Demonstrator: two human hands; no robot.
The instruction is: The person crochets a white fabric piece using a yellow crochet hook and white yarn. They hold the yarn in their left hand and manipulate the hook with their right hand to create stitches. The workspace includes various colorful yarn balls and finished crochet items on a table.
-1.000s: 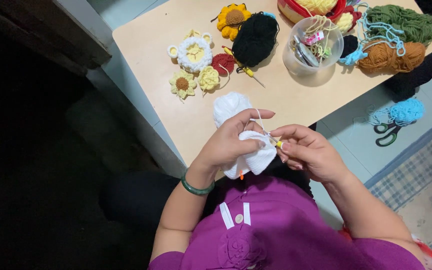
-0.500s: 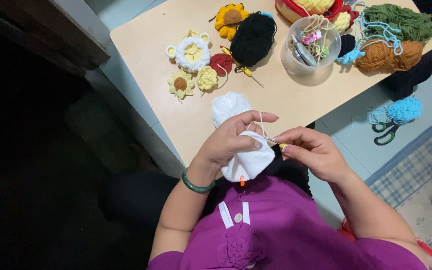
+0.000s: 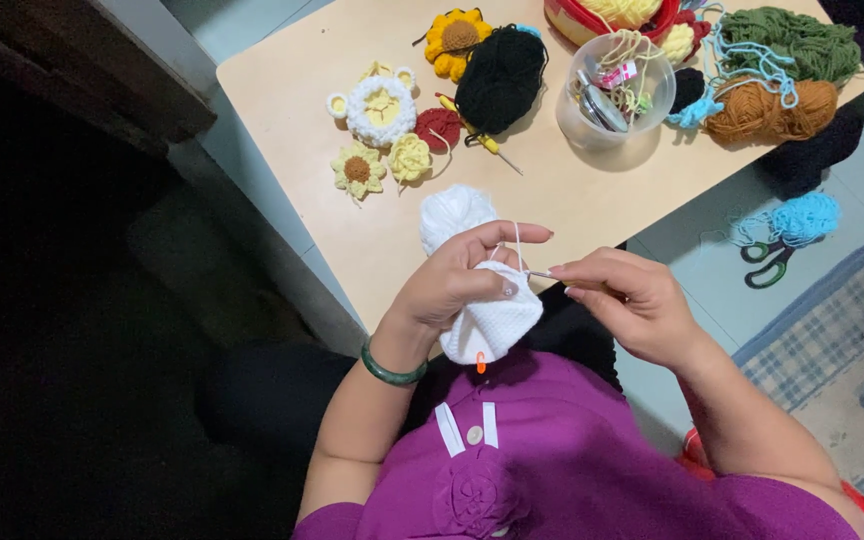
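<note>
My left hand (image 3: 457,283) holds a white crocheted piece (image 3: 492,325) with an orange stitch marker at its lower edge. White yarn runs over my left forefinger. A white yarn ball (image 3: 452,212) lies on the table just above that hand. My right hand (image 3: 624,300) grips a thin metal crochet hook (image 3: 540,274) whose tip meets the white piece at its upper right edge. Both hands are over the near edge of the light wooden table (image 3: 572,205).
On the table lie crocheted flowers (image 3: 382,135), a black yarn ball (image 3: 500,78), a clear cup of tools (image 3: 612,90), brown yarn (image 3: 770,108) and green yarn (image 3: 792,42). A second hook (image 3: 482,140) lies by the black ball. Blue yarn (image 3: 804,215) and scissors (image 3: 767,262) are on the floor.
My hands and the white piece sit slightly lower in view. The right hand has drawn a little away to the right, with the hook still at the piece's edge.
</note>
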